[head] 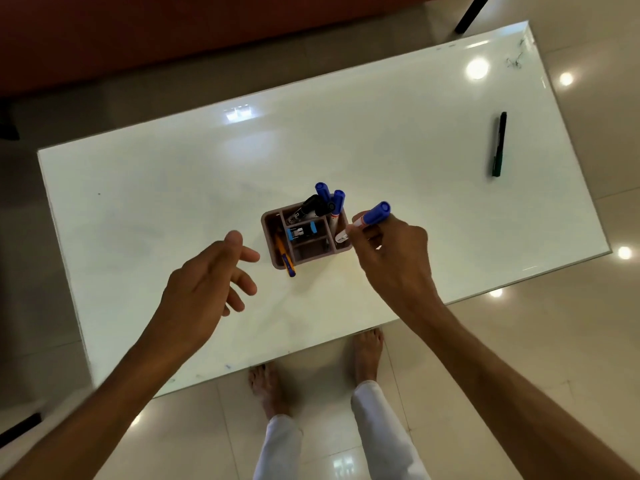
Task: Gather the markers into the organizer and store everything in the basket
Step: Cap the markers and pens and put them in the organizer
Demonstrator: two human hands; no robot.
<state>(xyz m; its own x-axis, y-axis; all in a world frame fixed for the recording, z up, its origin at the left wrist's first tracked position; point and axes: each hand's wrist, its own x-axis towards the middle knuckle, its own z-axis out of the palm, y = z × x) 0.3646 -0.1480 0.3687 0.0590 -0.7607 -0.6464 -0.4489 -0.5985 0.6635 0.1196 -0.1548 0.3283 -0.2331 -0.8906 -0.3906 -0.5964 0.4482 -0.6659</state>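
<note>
A brown compartmented organizer (277,261) stands at the middle of a white glass table (173,188). In its far compartments stand two blue-capped markers (329,195) and a black marker (308,206). A blue stapler-like item (301,232) sits in a middle slot, and an orange and blue pen (284,254) leans in the left slot. My right hand (391,254) holds a blue-capped white marker (367,219), its lower end over the organizer's right compartment. My left hand (211,275) hovers with fingers spread, just left of the organizer. A green and black marker (498,143) lies alone at the far right. No basket is in view.
The table's near edge runs above my bare feet (367,351) on a glossy tiled floor. A dark red sofa (173,29) lies beyond the far edge. A black leg (472,12) stands at the far right corner.
</note>
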